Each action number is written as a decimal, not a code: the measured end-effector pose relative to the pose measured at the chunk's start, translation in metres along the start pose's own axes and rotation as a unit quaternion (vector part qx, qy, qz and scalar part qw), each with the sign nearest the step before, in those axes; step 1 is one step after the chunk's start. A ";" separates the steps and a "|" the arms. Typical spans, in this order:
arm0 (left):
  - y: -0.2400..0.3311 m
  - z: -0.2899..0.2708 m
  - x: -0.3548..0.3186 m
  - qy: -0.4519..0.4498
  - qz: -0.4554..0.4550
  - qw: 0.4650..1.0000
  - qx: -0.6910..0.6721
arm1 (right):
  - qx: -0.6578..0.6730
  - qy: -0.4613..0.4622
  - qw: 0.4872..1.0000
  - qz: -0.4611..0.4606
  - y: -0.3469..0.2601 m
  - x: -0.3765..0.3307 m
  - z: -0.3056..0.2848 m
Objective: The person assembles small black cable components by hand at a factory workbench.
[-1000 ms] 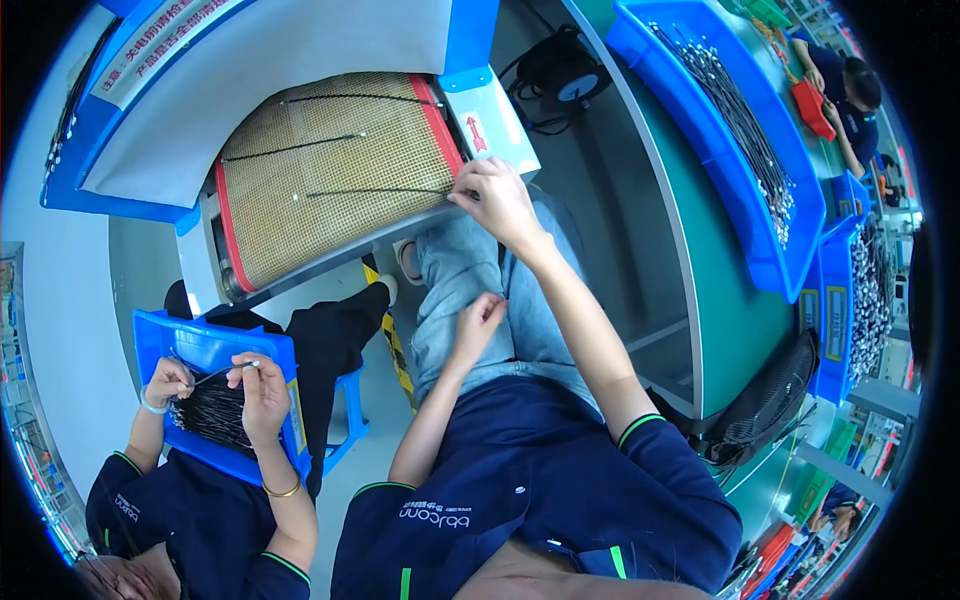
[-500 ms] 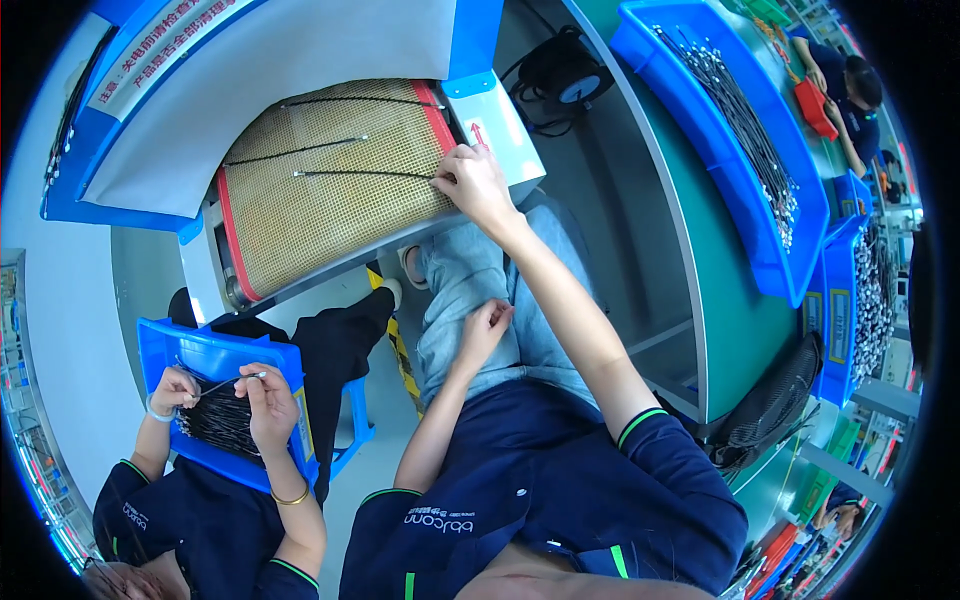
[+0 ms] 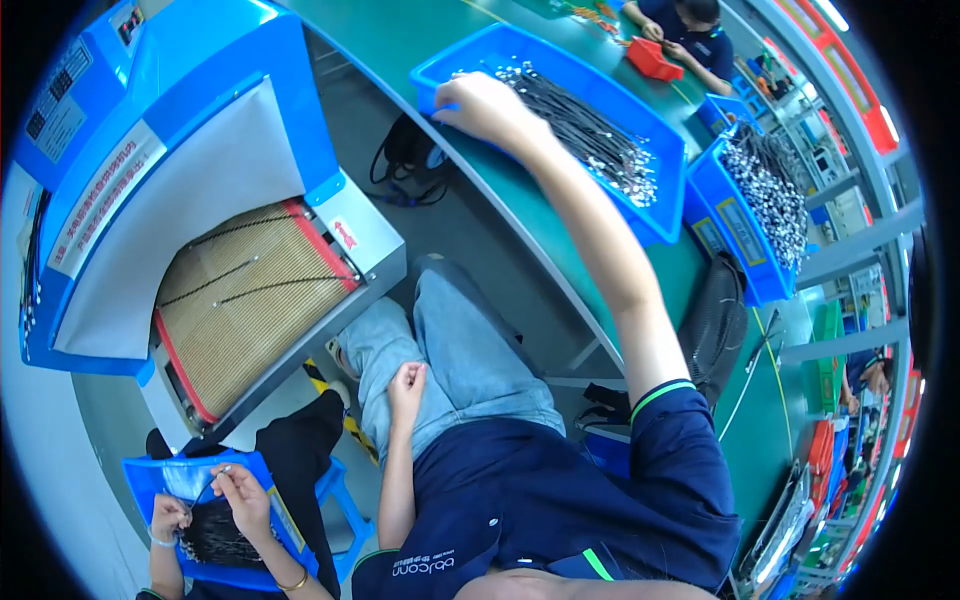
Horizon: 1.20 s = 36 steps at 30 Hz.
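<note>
My right hand (image 3: 488, 108) is over the near left corner of a blue bin (image 3: 435, 72), its fingers curled; what they hold, if anything, I cannot make out. Many black cables (image 3: 575, 115) with shiny metal ends lie in that bin. On my thigh rests my left hand (image 3: 407, 392), its fingers closed with nothing seen in them. To the left, a tan mesh conveyor belt (image 3: 235, 345) with red edges carries 3 thin black cables, among them a cable (image 3: 285, 284) nearest its front edge. The belt comes out of a blue and white machine (image 3: 215, 170).
At lower left, a co-worker's hands (image 3: 240, 500) handle a cable over a blue bin (image 3: 145, 480) of black cables. Another blue bin (image 3: 745, 245) with cables stands at right on the green table (image 3: 520, 190). Beyond the table sits a person (image 3: 700, 45) by a red bin (image 3: 652, 60).
My right hand has left the cable on the belt and moved right to the blue bin. The cable stays on the belt. The view has turned right; my left hand stays on my leg.
</note>
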<state>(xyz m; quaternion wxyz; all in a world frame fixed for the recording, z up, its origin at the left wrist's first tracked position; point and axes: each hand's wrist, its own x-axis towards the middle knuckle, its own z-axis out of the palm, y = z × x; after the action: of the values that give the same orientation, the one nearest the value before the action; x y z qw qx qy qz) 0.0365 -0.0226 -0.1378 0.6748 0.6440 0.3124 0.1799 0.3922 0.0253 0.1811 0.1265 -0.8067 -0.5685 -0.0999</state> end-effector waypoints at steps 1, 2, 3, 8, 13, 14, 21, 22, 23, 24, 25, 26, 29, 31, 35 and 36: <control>0.003 0.000 -0.001 0.001 -0.007 1.000 -0.011 | -0.010 0.009 1.000 0.006 0.029 -0.005 -0.007; 0.006 0.000 -0.001 0.000 -0.036 0.999 -0.013 | -0.031 -0.002 0.999 0.032 0.055 -0.009 -0.015; 0.006 0.000 -0.001 -0.002 -0.032 0.999 -0.015 | -0.051 -0.014 0.997 0.058 0.079 -0.015 -0.022; 0.014 0.005 0.000 0.007 -0.037 0.999 -0.013 | -0.123 -0.126 0.961 0.213 0.176 -0.064 -0.029; 0.014 0.005 0.001 0.005 -0.046 0.999 -0.006 | -0.050 -0.141 0.922 0.357 0.226 -0.081 -0.012; 0.014 0.004 0.001 0.007 -0.047 0.999 0.006 | -0.043 -0.157 0.931 0.328 0.230 -0.079 -0.013; 0.013 0.004 0.001 0.011 -0.053 0.998 0.019 | -0.062 -0.205 0.882 0.419 0.235 -0.071 -0.005; 0.011 0.004 0.002 0.015 -0.050 0.998 0.026 | -0.059 -0.199 0.892 0.402 0.234 -0.069 -0.006; 0.012 0.004 0.003 0.015 -0.045 0.998 0.033 | -0.059 -0.198 0.891 0.405 0.242 -0.070 -0.005; 0.013 0.005 0.004 0.012 -0.044 0.998 0.034 | -0.009 -0.208 0.896 0.393 0.255 -0.071 -0.004; 0.014 0.005 0.006 0.007 -0.044 0.998 0.036 | 0.041 -0.216 0.899 0.380 0.268 -0.074 -0.002; 0.014 0.005 0.005 0.010 -0.049 0.998 0.038 | 0.042 -0.220 0.892 0.392 0.259 -0.068 0.002; 0.018 0.006 0.004 0.010 -0.051 0.998 0.042 | 0.039 -0.250 0.887 0.387 0.240 -0.062 -0.003; 0.018 0.005 0.005 0.010 -0.048 0.998 0.050 | 0.023 -0.249 0.893 0.374 0.228 -0.062 -0.007; 0.013 0.004 0.004 0.007 -0.043 0.998 0.047 | -0.018 -0.205 0.902 0.380 0.214 -0.063 -0.011; 0.010 0.004 0.005 0.007 -0.042 0.998 0.047 | -0.004 -0.220 0.901 0.374 0.212 -0.063 -0.013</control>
<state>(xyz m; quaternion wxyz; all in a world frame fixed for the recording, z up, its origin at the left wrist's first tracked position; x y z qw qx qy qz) 0.0440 -0.0216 -0.1290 0.6484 0.6599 0.3524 0.1412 0.5706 -0.1028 0.1554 0.0234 -0.9618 -0.2383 0.1328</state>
